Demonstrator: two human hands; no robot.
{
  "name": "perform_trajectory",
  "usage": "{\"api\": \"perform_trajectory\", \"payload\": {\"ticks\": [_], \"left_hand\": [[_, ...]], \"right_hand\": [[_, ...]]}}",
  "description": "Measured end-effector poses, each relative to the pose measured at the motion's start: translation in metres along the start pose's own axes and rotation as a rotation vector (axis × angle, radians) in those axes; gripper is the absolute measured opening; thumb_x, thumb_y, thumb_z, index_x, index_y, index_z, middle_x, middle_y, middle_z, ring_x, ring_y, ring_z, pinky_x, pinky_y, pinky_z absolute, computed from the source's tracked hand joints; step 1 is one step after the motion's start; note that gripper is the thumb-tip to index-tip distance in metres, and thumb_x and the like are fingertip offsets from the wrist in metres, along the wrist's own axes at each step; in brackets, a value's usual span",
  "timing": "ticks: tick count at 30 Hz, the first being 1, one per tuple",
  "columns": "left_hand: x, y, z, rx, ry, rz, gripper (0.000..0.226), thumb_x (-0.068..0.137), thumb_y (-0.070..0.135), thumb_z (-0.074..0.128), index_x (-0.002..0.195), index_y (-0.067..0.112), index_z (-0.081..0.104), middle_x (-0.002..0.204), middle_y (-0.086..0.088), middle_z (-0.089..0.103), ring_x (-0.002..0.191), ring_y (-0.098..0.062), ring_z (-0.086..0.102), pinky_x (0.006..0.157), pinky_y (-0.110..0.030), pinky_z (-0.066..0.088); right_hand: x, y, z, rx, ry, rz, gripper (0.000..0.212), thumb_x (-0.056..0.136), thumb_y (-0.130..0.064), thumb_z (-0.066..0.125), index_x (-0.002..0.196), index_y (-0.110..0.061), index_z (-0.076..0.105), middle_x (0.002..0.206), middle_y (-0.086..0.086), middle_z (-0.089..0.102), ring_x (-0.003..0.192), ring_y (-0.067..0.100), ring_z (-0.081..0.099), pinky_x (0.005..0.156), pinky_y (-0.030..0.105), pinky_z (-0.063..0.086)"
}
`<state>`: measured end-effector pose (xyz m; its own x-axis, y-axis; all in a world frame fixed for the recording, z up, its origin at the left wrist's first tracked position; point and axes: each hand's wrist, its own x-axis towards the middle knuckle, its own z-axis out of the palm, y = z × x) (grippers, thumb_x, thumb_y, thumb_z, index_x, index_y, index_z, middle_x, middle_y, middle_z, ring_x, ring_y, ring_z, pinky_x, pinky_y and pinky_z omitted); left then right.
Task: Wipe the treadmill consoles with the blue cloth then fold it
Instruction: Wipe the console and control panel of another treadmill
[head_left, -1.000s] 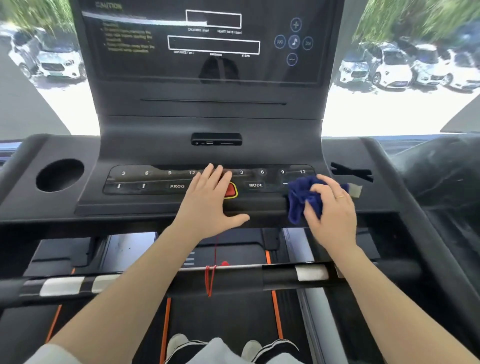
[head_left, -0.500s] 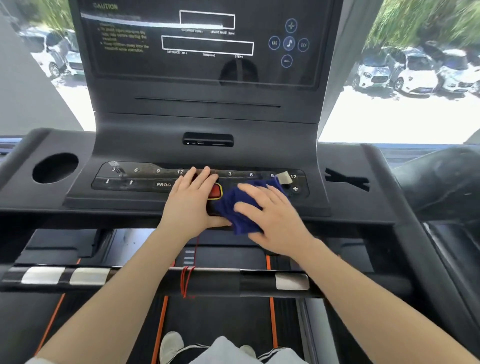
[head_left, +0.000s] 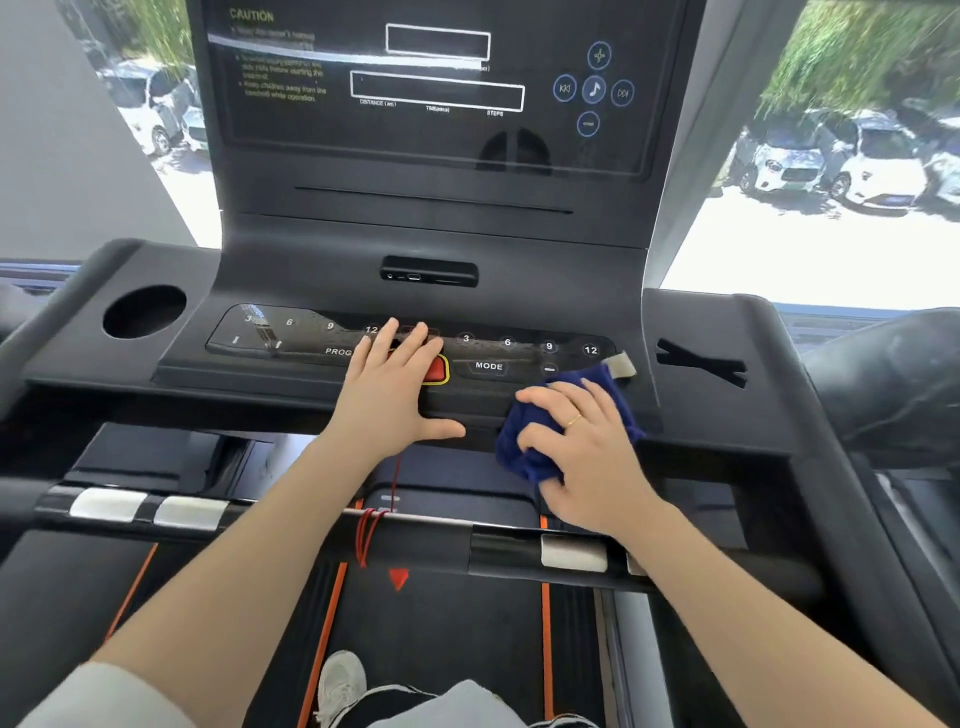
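Right fingers (head_left: 558, 397): curled over the bunched blue cloth (head_left: 524, 447), pressing it against the front edge of the button panel, at about 4 o'clock from the MODE button (head_left: 489, 366).
Right hand (head_left: 582, 447): grips the cloth from above; a ring shows on one finger.
Left fingers (head_left: 402, 345): straight and spread, holding nothing, laid flat over the red stop button (head_left: 435, 370) at the panel's middle.
Left hand (head_left: 392, 395): rests on the console, thumb out toward 3 o'clock; it looks like a brace.
Cloth: wadded under the right palm, a pale tag (head_left: 622, 365) sticking out at its 1 o'clock corner. Judged soft, light and limp; it should bunch and drag rather than slide. For folding, the corners look like the best places to hold, starting by the tag.
Button panel (head_left: 311, 338): glossy black, streaked and smeared toward 9 o'clock, so likely not yet wiped there.
Console (head_left: 431, 234): matte black treadmill console with a dark screen (head_left: 436, 88) at 12 o'clock and a round cup holder (head_left: 144, 312) at 9 o'clock.
Room: a bright window behind shows parked cars (head_left: 841, 161); the belt (head_left: 447, 623) and one shoe (head_left: 340, 680) lie at 6 o'clock.
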<state>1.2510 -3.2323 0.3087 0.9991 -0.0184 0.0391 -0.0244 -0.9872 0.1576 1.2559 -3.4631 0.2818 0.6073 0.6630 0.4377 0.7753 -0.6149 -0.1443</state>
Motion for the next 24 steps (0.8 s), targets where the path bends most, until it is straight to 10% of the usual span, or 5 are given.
{"api": "perform_trajectory", "payload": {"ticks": [5,16,24], "left_hand": [[0.0,0.001,-0.001,-0.025,0.002,0.009,0.103,0.068,0.065,0.064,0.148,0.022,0.016,0.157,0.004,0.008,0.145,-0.022,-0.004,0.116,-0.039,-0.002],[0.001,-0.001,0.0,-0.058,0.003,0.045,0.103,0.069,0.063,0.065,0.148,0.019,0.016,0.157,0.001,0.008,0.145,-0.019,0.003,0.116,-0.036,0.001],[0.009,-0.006,-0.01,-0.04,0.018,0.15,0.103,0.064,0.063,0.07,0.144,0.013,0.029,0.153,-0.004,0.023,0.14,-0.022,0.017,0.114,-0.029,0.01]], "right_hand": [[-0.006,0.014,-0.009,0.08,-0.088,-0.022,0.024,0.062,-0.016,0.04,0.08,-0.019,0.057,0.129,0.004,0.056,0.118,0.025,0.045,0.104,0.044,0.03],[0.039,0.04,-0.014,0.052,0.248,0.766,0.03,0.078,-0.007,0.051,0.107,-0.009,0.059,0.126,0.011,0.054,0.103,0.036,0.053,0.09,0.04,0.04],[0.078,-0.01,0.012,-0.022,-0.125,0.35,0.046,0.08,-0.051,0.052,0.114,-0.023,0.065,0.135,0.014,0.051,0.112,0.04,0.053,0.096,0.051,0.039]]}}
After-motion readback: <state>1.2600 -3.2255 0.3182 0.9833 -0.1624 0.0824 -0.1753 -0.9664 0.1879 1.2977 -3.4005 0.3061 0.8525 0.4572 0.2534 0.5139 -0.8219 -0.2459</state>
